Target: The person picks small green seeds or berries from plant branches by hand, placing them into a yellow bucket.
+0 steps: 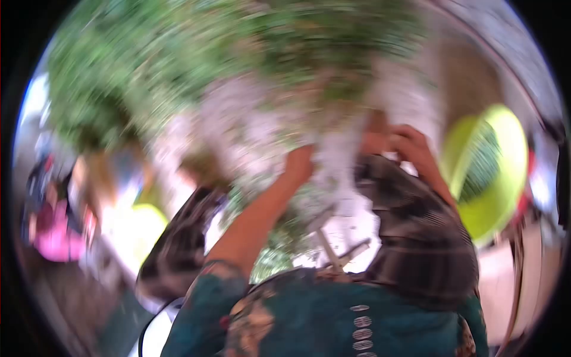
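Blurrily, left hand (300, 162) and right hand (410, 146) meet an upright white bundle (344, 178).

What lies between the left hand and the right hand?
In the head view, a blurred white bunch lies between the left hand and the right hand; both seem to touch it.

Blurred dark ground (77, 297), pink bundle (56, 238) at left, lime-green basket (488, 172) at right, contact unclear

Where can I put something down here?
The picture is blurry. Likeliest bare spots: the dark ground below the pink thing, and the pale patch under the yellow-green basket. The middle is crowded: the left hand and right hand are up against the white-green bunch.
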A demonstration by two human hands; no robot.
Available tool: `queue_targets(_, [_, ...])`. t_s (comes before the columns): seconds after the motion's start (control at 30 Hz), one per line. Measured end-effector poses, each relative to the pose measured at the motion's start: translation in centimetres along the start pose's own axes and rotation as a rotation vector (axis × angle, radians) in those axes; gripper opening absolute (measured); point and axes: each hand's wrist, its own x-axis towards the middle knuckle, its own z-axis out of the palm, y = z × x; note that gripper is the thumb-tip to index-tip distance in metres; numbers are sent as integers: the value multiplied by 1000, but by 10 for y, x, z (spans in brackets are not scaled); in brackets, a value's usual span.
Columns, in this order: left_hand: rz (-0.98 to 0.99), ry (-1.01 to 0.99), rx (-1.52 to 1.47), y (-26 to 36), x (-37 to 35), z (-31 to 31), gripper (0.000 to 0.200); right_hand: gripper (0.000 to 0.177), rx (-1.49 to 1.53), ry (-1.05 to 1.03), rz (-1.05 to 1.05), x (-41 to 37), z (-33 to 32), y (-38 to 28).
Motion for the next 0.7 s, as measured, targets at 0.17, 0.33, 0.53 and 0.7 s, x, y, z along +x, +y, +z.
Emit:
queue_targets(0.17, [85, -124, 128, 20, -9, -53, 20, 19, -54, -201, -4, 67, 28, 33])
queue_targets(0.33, [-46, -18, 86, 26, -61, -116, 18, 16, 37, -218, -52, 71, 36, 31])
queue_targets(0.53, [-15, 614, -59, 47, -196, -228, 18, 16, 103, -179, -52, 62, 39, 27])
queue_targets(0.7, [-467, 1288, -38, 13, -336, -269, 16, 18, 212, -181, -94, 74, 34, 54])
